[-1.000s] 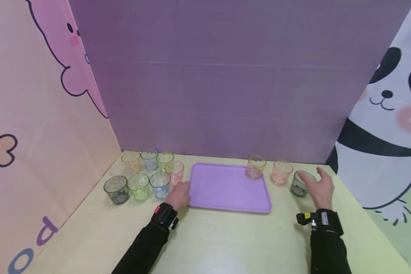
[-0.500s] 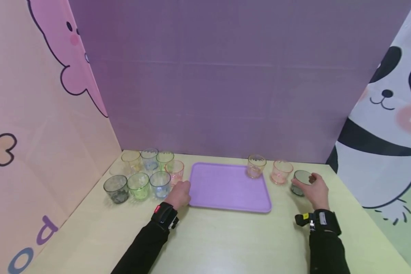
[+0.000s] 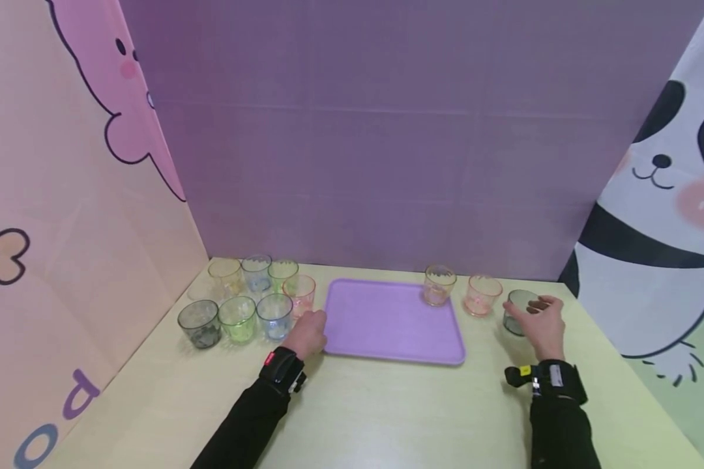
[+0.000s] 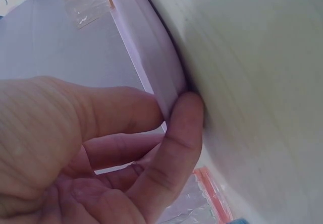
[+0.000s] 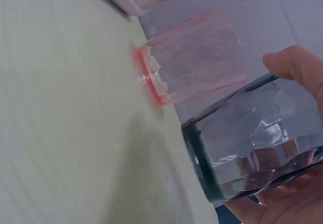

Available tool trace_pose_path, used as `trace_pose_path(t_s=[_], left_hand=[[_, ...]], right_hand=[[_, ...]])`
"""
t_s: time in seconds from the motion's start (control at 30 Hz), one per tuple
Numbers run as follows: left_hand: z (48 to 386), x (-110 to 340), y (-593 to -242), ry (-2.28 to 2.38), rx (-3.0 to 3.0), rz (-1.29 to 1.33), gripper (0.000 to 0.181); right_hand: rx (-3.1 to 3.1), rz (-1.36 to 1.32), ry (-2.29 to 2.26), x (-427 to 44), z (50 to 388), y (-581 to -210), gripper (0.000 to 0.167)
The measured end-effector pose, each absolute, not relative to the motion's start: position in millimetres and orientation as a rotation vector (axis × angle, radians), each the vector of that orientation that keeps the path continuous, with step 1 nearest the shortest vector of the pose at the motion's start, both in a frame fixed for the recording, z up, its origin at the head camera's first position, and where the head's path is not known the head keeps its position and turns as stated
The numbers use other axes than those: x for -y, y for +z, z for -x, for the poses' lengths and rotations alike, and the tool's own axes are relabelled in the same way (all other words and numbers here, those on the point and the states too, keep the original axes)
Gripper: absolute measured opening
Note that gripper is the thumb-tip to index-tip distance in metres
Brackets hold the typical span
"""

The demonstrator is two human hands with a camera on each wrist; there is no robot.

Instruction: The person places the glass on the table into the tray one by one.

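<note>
My left hand pinches the rim of the purple tray near its front left corner. In the left wrist view, thumb and forefinger meet over that tray rim. At the right of the table, my right hand grips a dark grey glass cup by its side. The right wrist view shows the thumb on one side of the grey cup and fingers on the other, with its base seemingly just off the table. A pink glass cup stands beside it, untouched.
A yellowish cup stands at the tray's back right corner. Left of the tray cluster several glass cups, among them a grey one, a green one, a blue one and a pink one. A purple wall closes the back.
My right hand has come down onto the grey cup, closed its fingers on it and shifted it slightly right. My left hand and the tray have stayed put.
</note>
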State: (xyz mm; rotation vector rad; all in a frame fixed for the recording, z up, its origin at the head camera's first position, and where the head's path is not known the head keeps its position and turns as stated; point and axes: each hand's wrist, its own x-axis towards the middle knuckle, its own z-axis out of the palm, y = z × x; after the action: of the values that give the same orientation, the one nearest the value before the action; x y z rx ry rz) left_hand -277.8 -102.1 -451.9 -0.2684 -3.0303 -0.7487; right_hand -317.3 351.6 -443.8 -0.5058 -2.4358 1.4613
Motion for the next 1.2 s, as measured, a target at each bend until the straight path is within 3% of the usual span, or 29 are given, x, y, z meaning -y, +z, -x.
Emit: trace_pose_path(t_s=[0.6, 1.2], left_hand=[[277.2, 101.5, -451.4, -0.72, 3.017, 0.272, 0.014], [276.2, 101.4, -451.4, -0.737, 3.002, 0.286, 0.015]], right_hand=[[2.237, 0.515, 1.588, -337.3, 324.5, -434.0, 0.093], [2.205, 0.205, 1.828, -301.6, 332.0, -434.6, 0.082]])
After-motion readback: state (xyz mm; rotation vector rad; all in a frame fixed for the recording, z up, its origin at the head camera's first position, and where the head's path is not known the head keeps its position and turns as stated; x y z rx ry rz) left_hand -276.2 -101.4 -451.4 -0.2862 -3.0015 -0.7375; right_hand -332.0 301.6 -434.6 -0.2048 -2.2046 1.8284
